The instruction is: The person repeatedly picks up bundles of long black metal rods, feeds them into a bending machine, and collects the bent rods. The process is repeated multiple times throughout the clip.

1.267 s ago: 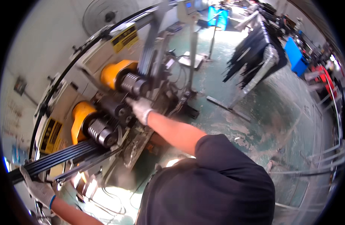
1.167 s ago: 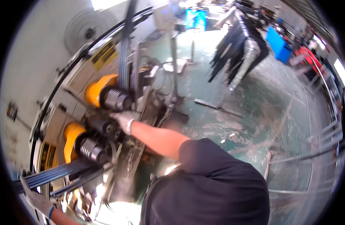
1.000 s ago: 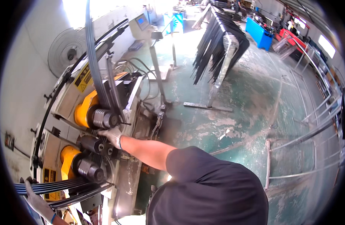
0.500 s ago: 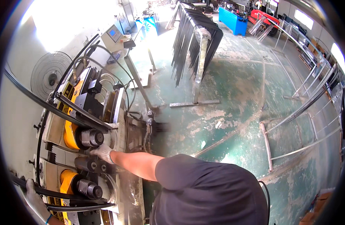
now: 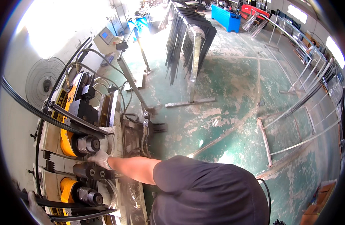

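A bending machine [image 5: 75,170] with yellow parts and dark steel rollers stands on my left. My right hand [image 5: 100,159], in a pale knitted glove, reaches in just below the upper roller [image 5: 89,144]. Its fingers stretch left above a dark steel block [image 5: 91,171]; their tips are partly hidden. At the lower-left rim my gloved left hand [image 5: 35,210] is closed round a black tube [image 5: 52,203]; the dark picture edge cuts it off in part. The lower roller [image 5: 90,196] sits beyond that tube. More long black tubes [image 5: 41,103] run across the upper part of the machine.
A rack post [image 5: 195,56] carries many bent black tubes ahead. A wall fan [image 5: 46,83] and a control box [image 5: 104,36] are at the left. Metal frames [image 5: 265,142] stand at the right. Cardboard boxes [image 5: 319,200] lie lower right.
The view has shifted slightly, moving the rack and floor left in the picture. My left hand sits lower, nearer the dark rim. My right hand remains beside the upper roller.
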The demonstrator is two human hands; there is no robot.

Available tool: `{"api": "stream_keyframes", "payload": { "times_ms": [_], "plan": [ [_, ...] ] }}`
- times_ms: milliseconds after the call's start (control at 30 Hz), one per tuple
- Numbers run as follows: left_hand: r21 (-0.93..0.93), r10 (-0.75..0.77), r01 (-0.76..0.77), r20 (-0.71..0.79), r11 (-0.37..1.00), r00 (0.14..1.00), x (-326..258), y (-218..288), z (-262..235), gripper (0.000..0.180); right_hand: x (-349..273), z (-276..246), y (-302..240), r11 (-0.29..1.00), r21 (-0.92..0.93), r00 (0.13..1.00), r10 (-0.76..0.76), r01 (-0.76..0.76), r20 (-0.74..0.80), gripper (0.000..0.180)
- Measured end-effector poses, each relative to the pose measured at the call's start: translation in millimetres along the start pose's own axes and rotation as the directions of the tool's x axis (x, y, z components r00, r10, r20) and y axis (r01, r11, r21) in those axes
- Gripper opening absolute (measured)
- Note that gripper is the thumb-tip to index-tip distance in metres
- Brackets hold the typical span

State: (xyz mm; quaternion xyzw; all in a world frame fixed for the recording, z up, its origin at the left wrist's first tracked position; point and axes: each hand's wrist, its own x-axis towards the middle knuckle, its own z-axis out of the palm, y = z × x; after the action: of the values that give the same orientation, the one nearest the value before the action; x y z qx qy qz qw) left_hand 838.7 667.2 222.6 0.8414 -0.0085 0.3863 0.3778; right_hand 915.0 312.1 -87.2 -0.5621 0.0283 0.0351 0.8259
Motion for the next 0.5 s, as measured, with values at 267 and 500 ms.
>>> {"api": "stream_keyframes", "payload": {
  "times_ms": [267, 500],
  "plan": [
    [0.057, -0.041, 0.042, -0.031, 0.997, 0.999, -14.1, 37.5, 15.0, 0.039, 5.2, 1.5, 6.7, 0.997, 0.034, 0.998, -0.067, 0.067, 0.000, 0.054],
    [0.097, -0.054, 0.059, -0.049, 0.994, 0.997, -17.5, 46.8, 6.8, 0.037, 8.8, 7.4, 14.6, 0.990, 0.071, 0.992, -0.126, 0.126, 0.005, 0.049]
  ]
}}
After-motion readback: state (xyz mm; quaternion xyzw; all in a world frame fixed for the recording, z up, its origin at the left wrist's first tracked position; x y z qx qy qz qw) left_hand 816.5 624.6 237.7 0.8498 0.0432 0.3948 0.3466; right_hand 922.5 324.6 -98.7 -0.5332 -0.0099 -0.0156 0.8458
